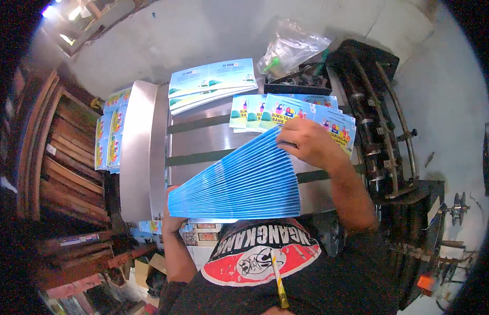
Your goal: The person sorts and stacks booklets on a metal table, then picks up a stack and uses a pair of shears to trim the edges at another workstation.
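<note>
A thick stack of blue booklets [239, 181] is fanned out in front of my chest, narrow at the left and spread wide at the right. My left hand [173, 222] grips its narrow left end, with most of the fingers hidden behind the stack. At the upper right corner my right hand [306, 143] is closed on the edges of the top booklets, fingers bent. Just beyond that hand lie overlapping booklets with colourful covers [282, 109] on the metal table. Farther back, a pile of light blue printed sheets [212, 79] rests on the table.
A black tray [297, 86] with a clear plastic bag [294, 47] stands at the back. Dark machinery with rollers [373, 121] borders the right. Left are a raised metal plate [139, 152], more printed sheets [112, 131] and wooden boards [76, 163]. A yellow striped object [280, 286] hangs before my shirt.
</note>
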Demonstrator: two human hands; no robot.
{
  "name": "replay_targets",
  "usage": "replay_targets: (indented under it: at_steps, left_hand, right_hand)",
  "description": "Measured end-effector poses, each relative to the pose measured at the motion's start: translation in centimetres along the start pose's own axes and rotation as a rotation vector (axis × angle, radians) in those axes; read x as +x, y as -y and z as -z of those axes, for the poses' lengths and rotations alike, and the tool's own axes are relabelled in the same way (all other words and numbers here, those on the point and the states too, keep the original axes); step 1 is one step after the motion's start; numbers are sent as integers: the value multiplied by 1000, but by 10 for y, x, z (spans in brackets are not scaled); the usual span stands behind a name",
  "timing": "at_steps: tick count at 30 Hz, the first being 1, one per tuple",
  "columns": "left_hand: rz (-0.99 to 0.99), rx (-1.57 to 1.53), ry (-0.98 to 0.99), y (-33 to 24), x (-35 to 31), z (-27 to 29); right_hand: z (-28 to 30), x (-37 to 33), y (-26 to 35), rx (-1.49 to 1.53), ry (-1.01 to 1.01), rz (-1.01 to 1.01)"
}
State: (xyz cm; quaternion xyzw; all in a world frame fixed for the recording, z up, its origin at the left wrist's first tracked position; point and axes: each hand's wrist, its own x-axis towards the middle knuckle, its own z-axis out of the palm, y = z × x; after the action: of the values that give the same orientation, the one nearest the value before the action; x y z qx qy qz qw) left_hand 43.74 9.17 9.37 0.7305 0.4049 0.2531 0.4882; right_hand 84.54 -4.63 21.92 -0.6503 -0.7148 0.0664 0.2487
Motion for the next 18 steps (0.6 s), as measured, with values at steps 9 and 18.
replay_targets:
  at_steps: [9,18]
  left_hand:
    - [37,33,5,8,2,2]
    - [55,64,21,-8,1,-2]
  right_hand:
    - [-1,0,-2,-40,49,49]
    - [-5,-5,5,-88,112,56]
